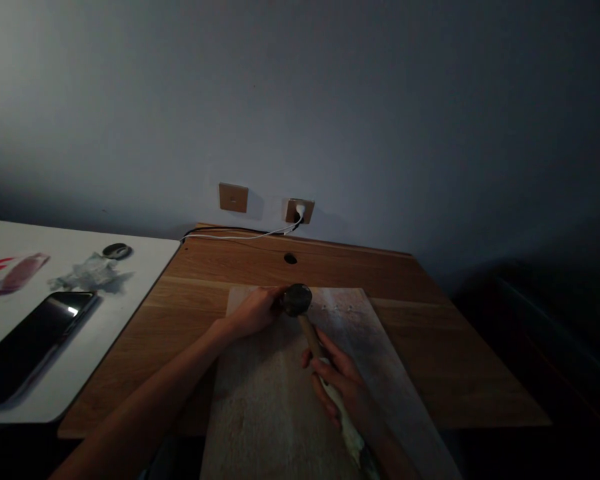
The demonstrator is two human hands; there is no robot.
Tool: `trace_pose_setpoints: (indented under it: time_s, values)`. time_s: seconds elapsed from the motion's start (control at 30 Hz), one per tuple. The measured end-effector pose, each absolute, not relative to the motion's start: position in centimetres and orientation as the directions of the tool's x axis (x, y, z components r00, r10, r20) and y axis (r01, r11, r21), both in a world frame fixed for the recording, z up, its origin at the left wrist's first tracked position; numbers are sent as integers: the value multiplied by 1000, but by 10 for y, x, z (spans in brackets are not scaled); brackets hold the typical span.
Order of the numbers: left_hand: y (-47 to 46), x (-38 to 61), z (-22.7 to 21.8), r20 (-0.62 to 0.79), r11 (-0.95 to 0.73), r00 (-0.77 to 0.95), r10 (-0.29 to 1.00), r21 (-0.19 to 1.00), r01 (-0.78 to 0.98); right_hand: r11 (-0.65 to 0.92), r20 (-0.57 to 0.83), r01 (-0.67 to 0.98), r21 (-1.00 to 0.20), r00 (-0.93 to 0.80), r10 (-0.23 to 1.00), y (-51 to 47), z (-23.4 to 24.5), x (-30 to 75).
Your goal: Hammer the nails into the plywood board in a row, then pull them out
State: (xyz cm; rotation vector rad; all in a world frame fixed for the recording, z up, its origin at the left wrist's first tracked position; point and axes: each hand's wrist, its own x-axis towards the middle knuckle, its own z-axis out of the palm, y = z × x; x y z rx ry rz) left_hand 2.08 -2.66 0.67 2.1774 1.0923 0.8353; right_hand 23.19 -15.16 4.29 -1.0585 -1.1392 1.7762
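Note:
My right hand is wrapped round the handle of a mallet. The mallet has a dark rounded head and a pale handle that runs down past my wrist. Its head is over the far part of a worn wooden board. Close beside the head, on its left, is my left hand, low over the board with its fingers bent inward. The mallet head and shadow hide those fingertips, so whatever they pinch cannot be made out.
The board lies on a wooden table against the wall. Cables run along its back edge to a wall socket. A white table at the left bears a phone, crumpled tissue, a dark round object and a packet.

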Motion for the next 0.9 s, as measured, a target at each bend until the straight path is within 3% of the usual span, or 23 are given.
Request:
trace_pose_setpoints:
  time_s: [0.53,0.7,0.8,0.9]
  values:
    - [-27,20,7,230,-497,502,833,709,500,-291,-226,-160,-943,-332,916,-155,43,236]
    - [-31,20,14,279,-567,528,802,635,525,-280,-228,-212,-936,-238,944,-159,54,254]
    - [-47,31,31,330,-660,598,730,568,492,-274,-242,-173,-946,-188,952,-162,51,275]
    - [-73,52,48,319,-821,786,529,428,378,-280,-259,-158,-947,-141,956,-166,47,293]
